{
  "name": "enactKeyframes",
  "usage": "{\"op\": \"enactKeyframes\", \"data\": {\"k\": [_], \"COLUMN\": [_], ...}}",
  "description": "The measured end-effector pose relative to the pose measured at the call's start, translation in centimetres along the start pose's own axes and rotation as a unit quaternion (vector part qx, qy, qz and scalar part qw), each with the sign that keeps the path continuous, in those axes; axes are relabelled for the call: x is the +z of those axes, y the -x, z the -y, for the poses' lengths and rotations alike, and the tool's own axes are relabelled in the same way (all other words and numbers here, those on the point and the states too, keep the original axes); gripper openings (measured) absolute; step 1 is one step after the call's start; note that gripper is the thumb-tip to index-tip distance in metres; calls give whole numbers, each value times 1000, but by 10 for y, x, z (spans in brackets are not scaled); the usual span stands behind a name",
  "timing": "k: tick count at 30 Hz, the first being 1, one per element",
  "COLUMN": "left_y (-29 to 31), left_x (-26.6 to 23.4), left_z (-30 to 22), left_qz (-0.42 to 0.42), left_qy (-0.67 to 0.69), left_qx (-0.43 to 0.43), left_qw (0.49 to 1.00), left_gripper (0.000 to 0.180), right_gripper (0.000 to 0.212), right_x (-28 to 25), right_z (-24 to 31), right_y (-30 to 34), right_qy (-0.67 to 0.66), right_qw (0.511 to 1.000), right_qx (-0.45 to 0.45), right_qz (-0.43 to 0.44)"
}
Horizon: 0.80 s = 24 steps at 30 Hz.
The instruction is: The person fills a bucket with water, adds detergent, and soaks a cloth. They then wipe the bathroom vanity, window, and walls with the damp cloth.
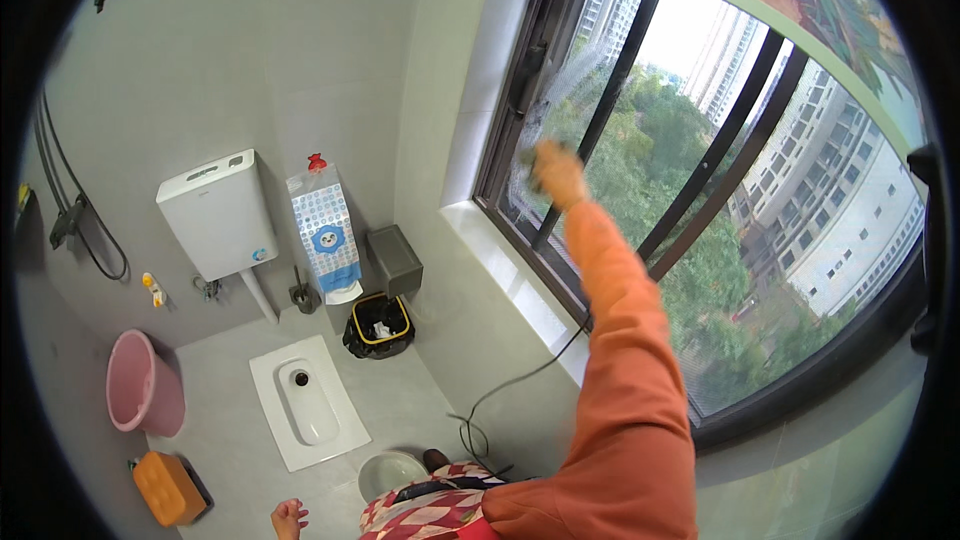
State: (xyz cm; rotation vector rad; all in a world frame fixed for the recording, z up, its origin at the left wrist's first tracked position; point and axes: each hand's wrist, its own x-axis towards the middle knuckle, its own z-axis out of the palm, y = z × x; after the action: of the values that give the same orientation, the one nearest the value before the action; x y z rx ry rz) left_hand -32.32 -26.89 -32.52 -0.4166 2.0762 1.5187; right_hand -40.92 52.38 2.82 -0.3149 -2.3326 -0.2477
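My right arm, in an orange sleeve, reaches out to a dark-framed sliding window (596, 120). At its left pane my right hand (562, 176) is closed on a small dark grey-green thing (530, 168). The fingers cover most of that thing, so its kind is hidden. Whitish wet streaks (580, 75) mark the glass around and above the hand. Low in the view, my left hand (289, 518) hangs beside my patterned clothing with loosely bent fingers and nothing visible in them. A dark cord (520, 377) runs from beside my waist up over the white sill (510, 275) and behind my arm.
Below me are a squat toilet (310, 405) and a pale basin (385, 470) by my foot. A black-lined bin (405, 340), grey wall box (396, 260), tissue pack (328, 225) and white cistern (218, 225) line the wall. Left stand a pink bucket (150, 390) and orange stool (168, 488).
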Motion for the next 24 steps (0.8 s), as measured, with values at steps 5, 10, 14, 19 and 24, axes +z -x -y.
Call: {"op": "enactKeyframes", "data": {"k": [5, 10, 14, 19, 24], "left_y": [3, 10, 17, 18, -6], "left_x": [-15, -15, -2, 28, 34], "left_z": [8, 9, 4, -3, -6], "left_qz": [-27, -66, -31, 9, 27], "left_qy": [25, 21, 32, 41, 30], "left_qx": [-5, -37, -70, -54, -22], "left_qw": [999, 997, 997, 998, 999], "left_gripper": [22, 21, 44, 40, 25], "right_gripper": [26, 40, 41, 46, 38], "right_x": [-178, -224, -172, -99, -11], "right_z": [-16, -11, -13, -17, -2], "right_y": [-158, -237, -246, -200, -73], "right_qy": [407, 459, 471, 373, 420], "right_qw": [902, 871, 875, 928, 903], "right_qx": [-54, 31, -20, -23, -70], "right_qz": [-131, -172, -107, -12, 63]}}
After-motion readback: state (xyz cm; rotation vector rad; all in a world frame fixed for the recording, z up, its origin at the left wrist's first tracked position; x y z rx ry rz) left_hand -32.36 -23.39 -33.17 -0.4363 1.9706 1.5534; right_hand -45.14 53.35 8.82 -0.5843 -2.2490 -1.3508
